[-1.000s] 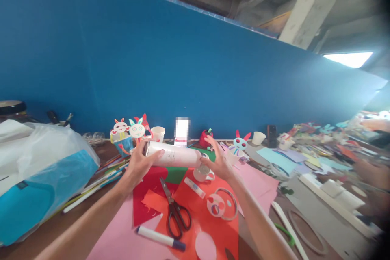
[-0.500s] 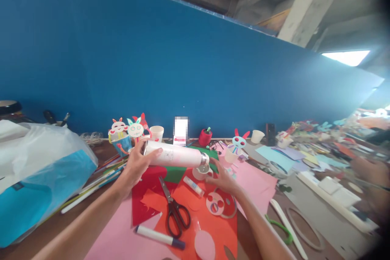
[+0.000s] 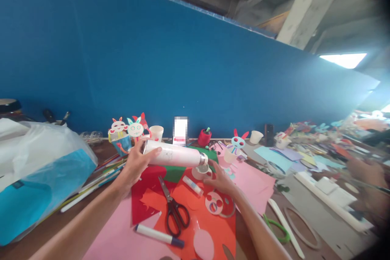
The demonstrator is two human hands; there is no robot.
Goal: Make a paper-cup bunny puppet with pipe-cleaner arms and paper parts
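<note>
A white bottle (image 3: 173,154) lies nearly level in the air, with my left hand (image 3: 137,162) wrapped round its base end. Its metal-rimmed mouth is over a small white cup (image 3: 199,172) on the coloured paper. My right hand (image 3: 221,178) is at the cup's handle, thumb and fingers pressed round it. Below the bottle are a glue stick (image 3: 193,186), black-handled scissors (image 3: 173,209) and a white marker with a dark cap (image 3: 159,235). A round paper face (image 3: 213,203) sits right of the glue stick.
A plastic bag (image 3: 61,154) fills the left side. Paper rabbits in cups, a red pot (image 3: 204,137) and a phone-like screen (image 3: 180,130) stand along the blue wall. At the right are papers, a white strip (image 3: 284,227) and another person's blurred hand (image 3: 365,178).
The view has shifted very slightly. The bottle and both my hands hold nearly the same positions. The other person's hand at the right has moved a little.
</note>
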